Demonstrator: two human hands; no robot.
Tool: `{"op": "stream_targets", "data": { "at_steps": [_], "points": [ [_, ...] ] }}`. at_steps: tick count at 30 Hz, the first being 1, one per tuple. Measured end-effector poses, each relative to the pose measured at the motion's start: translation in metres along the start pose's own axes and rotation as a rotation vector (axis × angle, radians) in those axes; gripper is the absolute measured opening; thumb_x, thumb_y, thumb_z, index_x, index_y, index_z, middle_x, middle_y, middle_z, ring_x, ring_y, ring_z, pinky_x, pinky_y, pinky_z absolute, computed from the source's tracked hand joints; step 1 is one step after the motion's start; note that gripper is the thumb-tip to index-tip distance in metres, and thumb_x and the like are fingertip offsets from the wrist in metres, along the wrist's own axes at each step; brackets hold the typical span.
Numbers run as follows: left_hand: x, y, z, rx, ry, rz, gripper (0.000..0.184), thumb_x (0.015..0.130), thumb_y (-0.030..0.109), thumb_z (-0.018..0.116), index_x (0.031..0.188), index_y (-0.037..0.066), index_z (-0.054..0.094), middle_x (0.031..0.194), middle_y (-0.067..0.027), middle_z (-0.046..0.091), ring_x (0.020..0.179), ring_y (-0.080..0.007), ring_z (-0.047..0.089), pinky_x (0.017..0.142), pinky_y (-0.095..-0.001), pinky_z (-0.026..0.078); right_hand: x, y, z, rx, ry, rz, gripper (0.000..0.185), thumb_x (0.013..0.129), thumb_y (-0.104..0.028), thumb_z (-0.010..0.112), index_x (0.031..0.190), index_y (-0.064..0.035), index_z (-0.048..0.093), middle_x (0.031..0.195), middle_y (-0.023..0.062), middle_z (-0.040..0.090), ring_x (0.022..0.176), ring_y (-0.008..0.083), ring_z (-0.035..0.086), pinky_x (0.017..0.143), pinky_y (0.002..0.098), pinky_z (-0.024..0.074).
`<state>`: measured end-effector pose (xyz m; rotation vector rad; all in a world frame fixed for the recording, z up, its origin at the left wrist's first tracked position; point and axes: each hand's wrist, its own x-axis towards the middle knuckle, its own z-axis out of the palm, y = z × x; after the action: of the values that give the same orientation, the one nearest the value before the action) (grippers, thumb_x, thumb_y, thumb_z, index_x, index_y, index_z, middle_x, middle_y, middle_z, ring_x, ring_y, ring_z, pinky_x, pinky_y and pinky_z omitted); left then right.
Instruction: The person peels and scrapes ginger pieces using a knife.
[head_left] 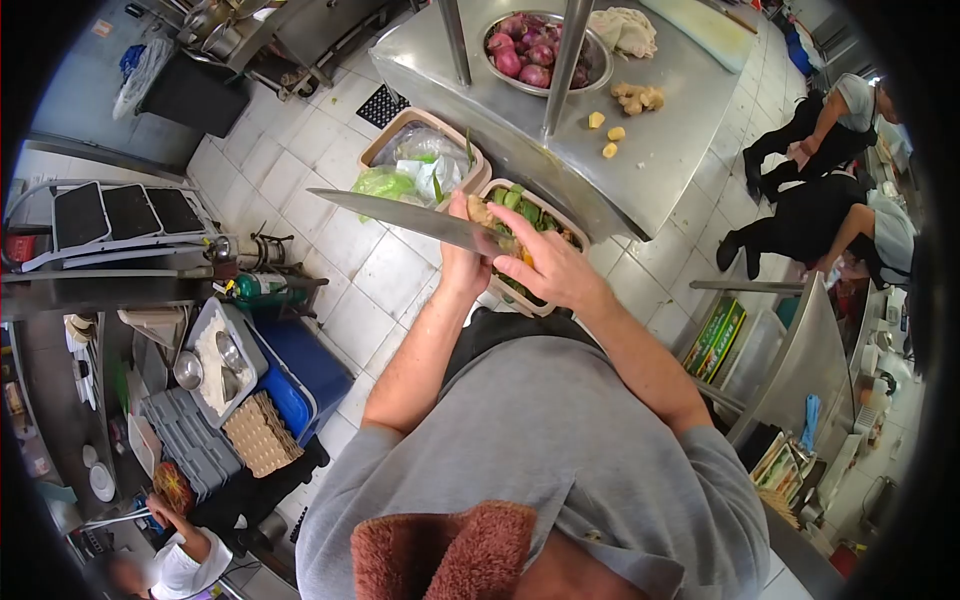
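Note:
My right hand (555, 268) grips a large knife (410, 217) near its heel, thumb and index finger on either side of the blade; the handle is hidden. The blade crosses in front of my left hand (462, 255) and points to the left. Between the fingers of my left hand is a small tan piece of ginger (480, 212), close to my right fingertips. Below both hands stands a beige bin (575, 228) with green and orange scraps. Beside it, another beige bin (375, 152) holds plastic bags.
A steel table (670, 130) ahead bears a bowl of red onions (598, 85), ginger root (638, 98), small yellow pieces (610, 150), a cloth (625, 33) and a cutting board (700, 30). Two people stand at the right, another person is lower left. A folded step stool (120, 215) lies left.

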<state>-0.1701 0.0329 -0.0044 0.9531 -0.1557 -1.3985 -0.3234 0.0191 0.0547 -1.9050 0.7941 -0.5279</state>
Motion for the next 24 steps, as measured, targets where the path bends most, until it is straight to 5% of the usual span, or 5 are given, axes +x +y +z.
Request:
{"op": "stream_targets", "data": {
  "at_steps": [6,9,19,22,24],
  "points": [
    [-0.006,0.006,0.01,0.033,-0.023,-0.028,0.034,0.103,0.042,0.041,0.085,0.015,0.052,0.072,0.0038,0.049,0.06,-0.0079,0.047,0.05,-0.0254,0.038,-0.002,0.003,0.004,-0.079,0.097,-0.111,0.063,0.091,-0.032,0.062,0.143,-0.0048,0.037,0.06,0.0195,0.054,0.054,0.0359,0.056,0.055,0.0448,0.0422],
    [0.003,-0.003,-0.006,0.144,-0.178,0.038,0.039,0.1,0.047,0.045,0.105,0.01,0.055,0.096,-0.0036,0.057,0.089,-0.0158,0.057,0.08,-0.0325,0.049,-0.002,0.004,0.006,-0.116,0.138,-0.097,0.06,0.091,-0.031,0.063,0.139,-0.0025,0.039,0.06,0.0202,0.055,0.057,0.0373,0.058,0.056,0.0455,0.0434],
    [0.002,-0.019,0.002,0.177,0.003,0.048,0.028,0.102,0.035,0.04,0.095,0.011,0.054,0.077,0.0031,0.049,0.063,-0.0076,0.048,0.048,-0.0231,0.036,0.007,0.002,0.007,-0.11,0.13,0.054,0.056,0.094,-0.033,0.059,0.135,0.0003,0.04,0.073,0.0249,0.061,0.063,0.0414,0.06,0.059,0.048,0.044],
    [-0.002,-0.029,0.0,0.411,0.017,0.019,0.031,0.102,0.034,0.035,0.098,0.01,0.055,0.074,0.0024,0.051,0.053,-0.0068,0.045,0.041,-0.0228,0.032,0.012,0.004,0.005,-0.071,0.173,0.027,0.048,0.095,-0.035,0.056,0.131,-0.0042,0.05,0.105,0.026,0.064,0.094,0.0438,0.061,0.081,0.0468,0.0475],
    [-0.004,-0.035,-0.007,0.523,0.03,0.12,0.046,0.103,0.043,0.03,0.106,0.008,0.059,0.069,0.0018,0.053,0.049,-0.0068,0.045,0.04,-0.0227,0.032,0.014,0.007,0.004,-0.06,0.148,0.047,0.05,0.096,-0.04,0.053,0.129,-0.0029,0.049,0.1,0.0278,0.064,0.092,0.0447,0.063,0.078,0.047,0.0484]
  ]
}}
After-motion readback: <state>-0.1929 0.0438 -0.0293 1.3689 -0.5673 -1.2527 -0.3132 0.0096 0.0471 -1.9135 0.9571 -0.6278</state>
